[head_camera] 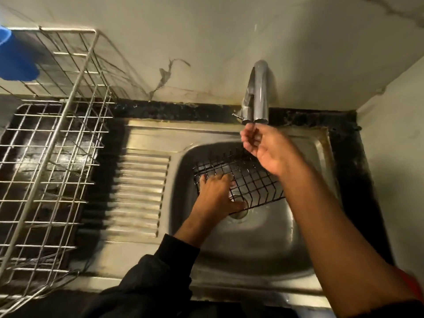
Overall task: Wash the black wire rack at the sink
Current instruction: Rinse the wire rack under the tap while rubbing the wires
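place: home kitchen | signs: steel sink (319,143) with ribbed drainboard (140,189), grey tap (258,92), wire dish drainer (52,143) on dark counter (353,180), pale wall (206,31) behind

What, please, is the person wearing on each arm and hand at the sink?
Both hands are bare, without gloves. The left hand comes out of a long black sleeve that ends at the wrist. The right hand has a bare forearm, with an orange-red sleeve edge near the elbow.

no readable text, no labels, no brands, no numbers anywhere in view
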A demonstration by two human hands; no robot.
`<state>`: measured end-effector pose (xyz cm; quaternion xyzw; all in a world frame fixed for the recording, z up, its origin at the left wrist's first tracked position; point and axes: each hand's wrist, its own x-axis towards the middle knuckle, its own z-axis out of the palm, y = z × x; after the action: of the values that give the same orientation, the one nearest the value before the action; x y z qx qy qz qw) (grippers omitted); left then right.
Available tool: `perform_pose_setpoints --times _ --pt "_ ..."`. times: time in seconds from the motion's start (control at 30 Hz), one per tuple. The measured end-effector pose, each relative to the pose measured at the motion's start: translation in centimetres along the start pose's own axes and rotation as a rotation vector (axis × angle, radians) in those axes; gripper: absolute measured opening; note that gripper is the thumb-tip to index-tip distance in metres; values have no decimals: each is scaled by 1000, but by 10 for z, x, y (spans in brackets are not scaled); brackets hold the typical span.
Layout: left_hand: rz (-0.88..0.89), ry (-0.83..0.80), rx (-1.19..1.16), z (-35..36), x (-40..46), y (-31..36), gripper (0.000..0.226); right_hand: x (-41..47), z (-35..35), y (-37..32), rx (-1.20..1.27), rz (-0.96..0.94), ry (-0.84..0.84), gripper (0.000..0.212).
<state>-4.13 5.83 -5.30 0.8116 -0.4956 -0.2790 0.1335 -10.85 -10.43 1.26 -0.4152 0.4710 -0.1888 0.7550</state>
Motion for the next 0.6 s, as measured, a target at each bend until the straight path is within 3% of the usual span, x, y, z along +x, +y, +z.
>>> perform_pose_setpoints --times 0.07,0.1,0.23,0.33,0.4,0.47,0.6 --pt "28 7 -3 1 1 -2 62 7 8 -7 158 176 -65 29" --pt "44 19 -10 0 1 -3 62 9 8 -7 95 185 -121 29" --pt "89 74 -33 -9 -1 -5 62 11 -3 -7 -185 13 -79 17" --pt "165 105 17 -23 2 -2 62 -4 -17 -15 -738 -226 -210 14" --pt "231 90 142 -35 6 2 66 -18 -21 -28 -811 -328 -264 16" --pt "285 84 263 -44 12 6 69 -17 -25 -39 -869 -419 -142 13" --pt "353 54 391 -51 16 11 72 -6 -25 -32 -1047 -364 -102 12"
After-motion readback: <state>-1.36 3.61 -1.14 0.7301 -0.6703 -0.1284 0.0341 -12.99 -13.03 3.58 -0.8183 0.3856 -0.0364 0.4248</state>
